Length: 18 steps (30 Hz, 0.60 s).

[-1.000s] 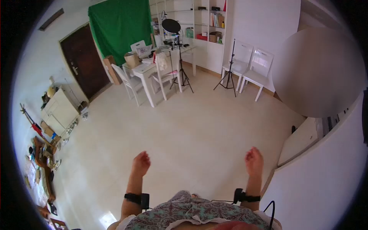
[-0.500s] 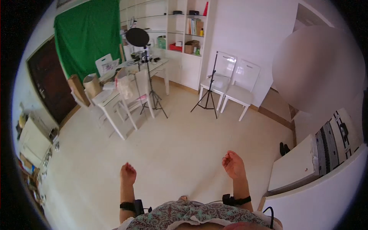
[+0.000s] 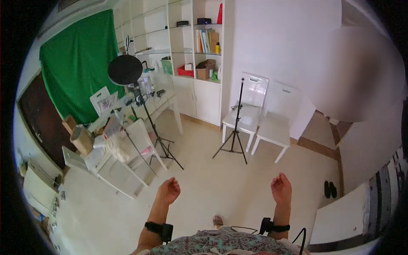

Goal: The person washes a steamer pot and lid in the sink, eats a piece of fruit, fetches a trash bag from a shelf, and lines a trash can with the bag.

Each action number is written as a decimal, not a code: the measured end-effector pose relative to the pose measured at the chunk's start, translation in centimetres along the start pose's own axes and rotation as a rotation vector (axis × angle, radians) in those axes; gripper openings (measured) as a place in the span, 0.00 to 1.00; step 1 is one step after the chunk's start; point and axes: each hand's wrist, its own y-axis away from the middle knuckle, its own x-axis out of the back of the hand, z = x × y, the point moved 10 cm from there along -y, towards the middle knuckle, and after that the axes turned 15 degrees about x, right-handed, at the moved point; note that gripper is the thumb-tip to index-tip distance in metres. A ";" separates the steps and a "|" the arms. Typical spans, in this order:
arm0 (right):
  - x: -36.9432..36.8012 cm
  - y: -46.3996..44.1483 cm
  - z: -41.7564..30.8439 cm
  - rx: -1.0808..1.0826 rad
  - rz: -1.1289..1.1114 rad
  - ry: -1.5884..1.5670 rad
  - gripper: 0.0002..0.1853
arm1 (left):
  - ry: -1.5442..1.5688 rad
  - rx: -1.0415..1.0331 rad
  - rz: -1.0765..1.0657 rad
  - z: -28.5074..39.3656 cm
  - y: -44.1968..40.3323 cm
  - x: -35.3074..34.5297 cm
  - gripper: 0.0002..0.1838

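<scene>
My left hand [image 3: 169,191] is raised in front of my body, fingers curled into a loose fist with nothing seen in it. At about the same height, my right hand [image 3: 281,188] is also curled closed, palm side partly showing, and holds nothing visible. Black straps with small boxes sit on both forearms, the left strap [image 3: 160,230] and the right strap [image 3: 275,228]. Neither hand touches anything. Beyond the left one stands a black tripod [image 3: 154,123] with a round dark disc [image 3: 125,70]; a thinner tripod stand [image 3: 236,127] rises between the hands, farther off.
A cluttered white table [image 3: 176,102] with chairs stands ahead left, before a green cloth [image 3: 80,63]. Two white chairs [image 3: 272,131] line the back wall beside a shelf unit [image 3: 207,100]. Black slippers [image 3: 330,189] and a white cabinet-like surface [image 3: 344,216] are at right. My foot [image 3: 217,221] shows below.
The view has moved forward and turned, so furniture and tripods appear nearer. Both hands now appear farther right in view, still curled. A foot shows more clearly below.
</scene>
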 end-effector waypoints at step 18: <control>-47.0 -15.0 34.6 -1.616 -0.976 -0.572 0.41 | 0.196 -0.217 0.387 38.0 -30.0 8.0 0.05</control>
